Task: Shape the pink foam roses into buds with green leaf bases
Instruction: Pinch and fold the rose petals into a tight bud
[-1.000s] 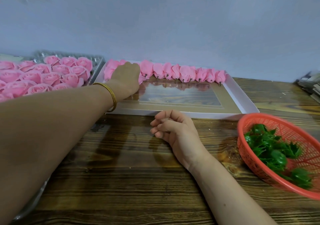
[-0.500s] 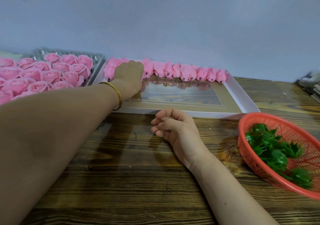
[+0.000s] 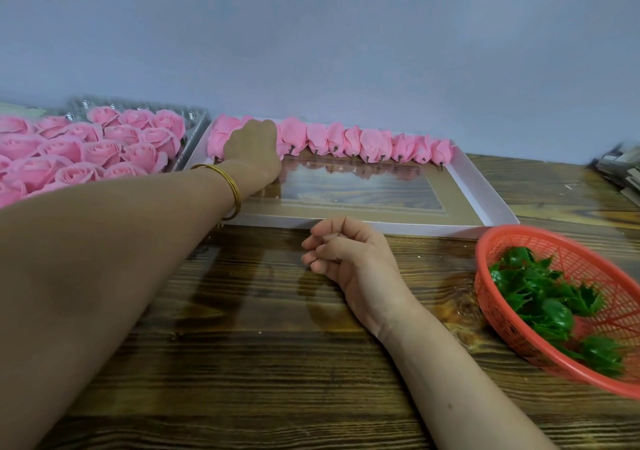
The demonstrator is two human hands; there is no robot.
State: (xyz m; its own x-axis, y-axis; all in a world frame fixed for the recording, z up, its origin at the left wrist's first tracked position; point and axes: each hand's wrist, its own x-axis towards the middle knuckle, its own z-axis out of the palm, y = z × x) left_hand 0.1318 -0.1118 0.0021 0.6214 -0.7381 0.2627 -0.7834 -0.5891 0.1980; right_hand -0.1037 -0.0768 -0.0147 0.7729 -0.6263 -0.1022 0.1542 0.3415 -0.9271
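One row of shaped pink buds [image 3: 346,141] lies along the far edge of a shallow white tray [image 3: 485,203], tips toward the wall, and each shows a small dark stub at its near end; no green base shows on any of them. Handling, by judgement: foam petals, very light, soft and easily creased or torn, so they are best taken low at the stub end with a gentle fingertip pinch, never by the petal rims. The left grip [image 3: 252,148] reaches over the tray's left end and sits among the first buds, back of the hand toward the camera; its fingers are hidden, so whether it holds a bud cannot be told. The right grip [image 3: 346,252] rests on the wooden surface [image 3: 277,380] just before the tray's near edge, fingers loosely curled, nothing in it. Unshaped open roses [image 3: 104,148] fill a clear plastic tray [image 3: 199,120] to the left, packed close together. Green leaf bases [image 3: 540,293] lie heaped in a red mesh basket [image 3: 498,238] at the right; they look glossy, stiff and spiky, likely light and prone to tangle, so lift one by its rounded cup. A gold bangle [image 3: 230,186] circles the left wrist. Blurred stacked items sit at the far right edge.
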